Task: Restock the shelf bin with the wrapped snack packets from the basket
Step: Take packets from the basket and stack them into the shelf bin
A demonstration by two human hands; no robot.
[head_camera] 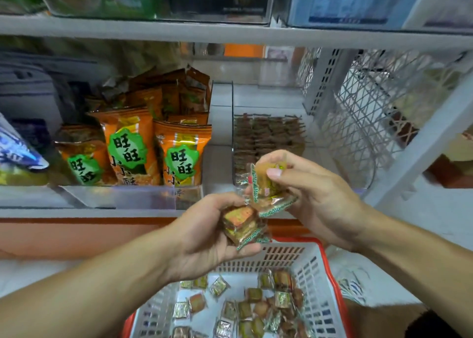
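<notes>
— Fingers first: what were they doing?

— Fingers of the left hand (pixel 204 237) were curled round a small stack of wrapped snack packets (pixel 242 226), thumb below and fingers on top. The right hand (pixel 309 191) pinched a few more packets (pixel 266 189) between thumb and fingertips, just above the left hand's stack. The two bunches nearly touched.

— What was the biggest thing there?

— A white shelf (pixel 230 34) with clear boxes on it. Next biggest was the white basket (pixel 314 281) with a red rim, down low under the hands. Lots of loose little packets (pixel 256 304) lay on its floor, some gold, some brown, some green.

— And the shelf bin?

— A clear bin (pixel 281 132) sat on the shelf behind the right hand. Rows of brown packets (pixel 268 132) stood packed at its back. The front part looked bare.

— Any words you could read?

— Yes! To the left of the bin stood orange bags (pixel 179 153). Each had a green splash with "旺旺" on it, and "小小酥" below that. The print on the little packets was too small and blurry to read.

— Anything else?

— A blue and white bag (pixel 18 150) at the far left, and a white wire rack (pixel 371 107) on the right.
</notes>
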